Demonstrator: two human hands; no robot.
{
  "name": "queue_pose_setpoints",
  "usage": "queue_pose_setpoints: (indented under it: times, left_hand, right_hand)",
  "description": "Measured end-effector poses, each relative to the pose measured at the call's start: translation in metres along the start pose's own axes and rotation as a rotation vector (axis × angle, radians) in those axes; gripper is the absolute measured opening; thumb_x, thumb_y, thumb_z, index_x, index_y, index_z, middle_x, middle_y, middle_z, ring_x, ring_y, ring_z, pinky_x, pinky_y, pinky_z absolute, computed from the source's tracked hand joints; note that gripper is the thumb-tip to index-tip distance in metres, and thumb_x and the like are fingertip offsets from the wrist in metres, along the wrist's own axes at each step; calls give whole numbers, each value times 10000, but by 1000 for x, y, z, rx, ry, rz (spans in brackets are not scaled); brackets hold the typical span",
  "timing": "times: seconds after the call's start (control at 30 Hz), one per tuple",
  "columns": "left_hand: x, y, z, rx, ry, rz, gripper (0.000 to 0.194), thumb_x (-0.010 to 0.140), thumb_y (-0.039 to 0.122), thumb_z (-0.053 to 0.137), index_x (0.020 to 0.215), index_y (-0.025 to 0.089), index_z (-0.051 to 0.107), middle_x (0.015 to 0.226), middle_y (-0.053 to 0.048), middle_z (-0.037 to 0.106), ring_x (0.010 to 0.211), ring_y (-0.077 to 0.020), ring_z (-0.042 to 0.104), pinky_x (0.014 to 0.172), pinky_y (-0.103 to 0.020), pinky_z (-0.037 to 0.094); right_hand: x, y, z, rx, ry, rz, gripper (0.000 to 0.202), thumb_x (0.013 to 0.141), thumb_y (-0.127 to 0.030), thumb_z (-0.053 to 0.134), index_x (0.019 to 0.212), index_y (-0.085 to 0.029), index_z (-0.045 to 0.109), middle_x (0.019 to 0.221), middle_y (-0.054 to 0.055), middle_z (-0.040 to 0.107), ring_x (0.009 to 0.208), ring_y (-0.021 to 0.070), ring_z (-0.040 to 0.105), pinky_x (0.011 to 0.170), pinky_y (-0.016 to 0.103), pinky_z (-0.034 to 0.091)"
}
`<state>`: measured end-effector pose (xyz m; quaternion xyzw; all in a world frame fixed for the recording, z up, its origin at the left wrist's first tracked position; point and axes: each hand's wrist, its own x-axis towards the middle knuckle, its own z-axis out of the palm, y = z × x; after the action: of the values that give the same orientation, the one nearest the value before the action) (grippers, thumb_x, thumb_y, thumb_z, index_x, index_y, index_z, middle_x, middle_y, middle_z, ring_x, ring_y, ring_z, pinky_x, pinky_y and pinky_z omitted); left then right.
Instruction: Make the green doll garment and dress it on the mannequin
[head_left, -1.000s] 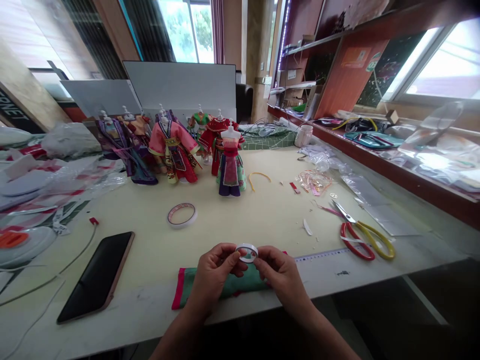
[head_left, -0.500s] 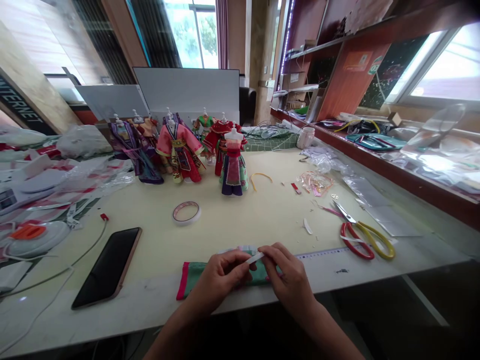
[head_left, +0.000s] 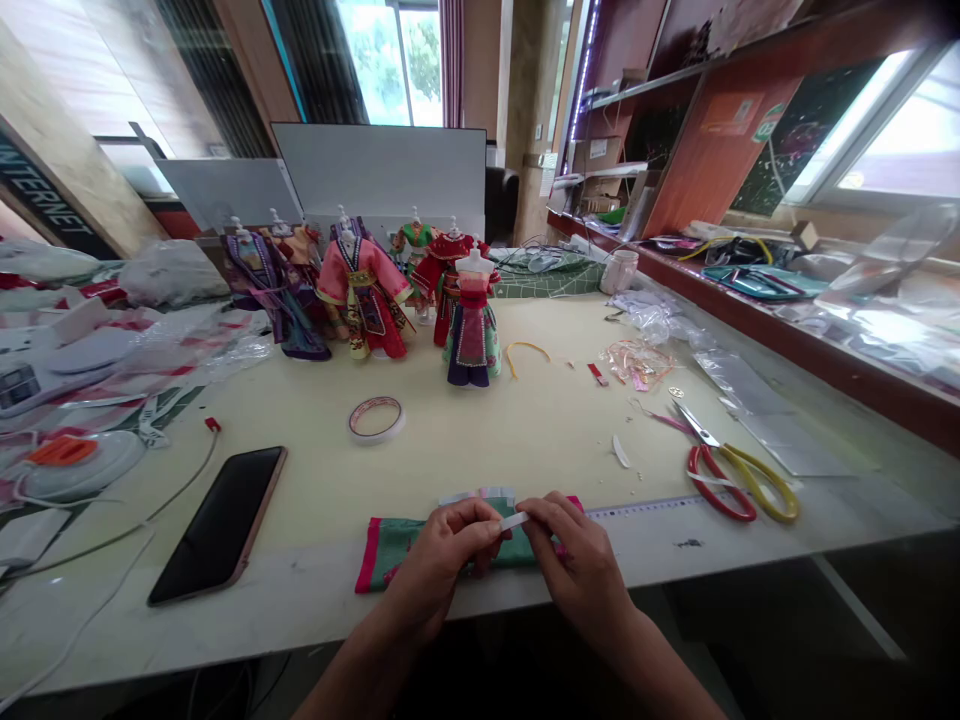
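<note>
A short strip of white tape (head_left: 514, 521) is stretched between my hands, above the front edge of the table. My left hand (head_left: 456, 545) pinches its left end between thumb and fingers. The right end sits in the fingertips of my right hand (head_left: 577, 550). Beneath both hands lies a folded piece of green cloth (head_left: 397, 540) with bright pink edging, partly hidden by them. Just behind the cloth, a pale strip (head_left: 480, 494) shows. A ruler (head_left: 637, 507) lies to the right of my right hand.
Scissors (head_left: 735, 470) with red and yellow handles lie at the right. At the left are a dark phone (head_left: 221, 525) and a cable (head_left: 169, 493). A tape roll (head_left: 376, 420) rests mid-table. Several dressed miniature mannequins (head_left: 472, 335) stand behind it, and threads (head_left: 637, 362) lie to their right.
The camera view has shifted slightly, moving the scene a little. Both hands keep hold of the white tape strip, which now looks more level; slightly more of the cloth's right end shows.
</note>
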<state>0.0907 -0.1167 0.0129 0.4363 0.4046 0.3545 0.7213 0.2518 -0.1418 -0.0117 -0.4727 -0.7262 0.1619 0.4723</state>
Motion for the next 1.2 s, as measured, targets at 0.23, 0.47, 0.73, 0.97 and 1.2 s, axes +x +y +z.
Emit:
queue_pose_setpoints:
  times: [0.23,0.47,0.73,0.97,1.2]
  left_hand:
    - [1,1,-6,66,1,9,205,776,337,601,717,143,576,570,43,452,515,-65,352,532,-202,295]
    - [-7,-8,2,371,142,332,177,784,346,615,821,172,623,881,-33,580,802,-148,534,705,-250,423]
    - [-5,-19,8,670,198,555,123,848,242,542,800,185,640,814,-24,649,822,-169,567,789,-309,426]
    - [-4,-23,8,969,179,759,136,838,108,495,749,172,575,697,-14,610,697,-167,494,676,-305,394]
    - [-1,-25,7,1033,167,805,125,841,101,484,768,171,557,711,-26,615,690,-174,499,660,-308,393]
  right_hand:
    - [0,-8,-6,101,-65,48,81,843,-126,503,856,-176,564,729,24,558,652,136,523,588,255,432]
    - [-5,-13,8,50,65,-21,105,814,-79,535,855,-172,563,726,30,578,645,134,539,568,252,445]
    - [-10,-13,9,-4,160,-64,275,784,-15,543,1003,-175,582,856,56,634,785,156,602,687,274,500]
    - [-2,-18,1,40,101,-41,273,786,-32,552,1014,-178,580,869,48,601,785,142,595,688,259,509]
    - [1,-16,3,88,113,-23,186,790,-23,549,890,-174,592,809,31,597,763,126,590,686,233,493]
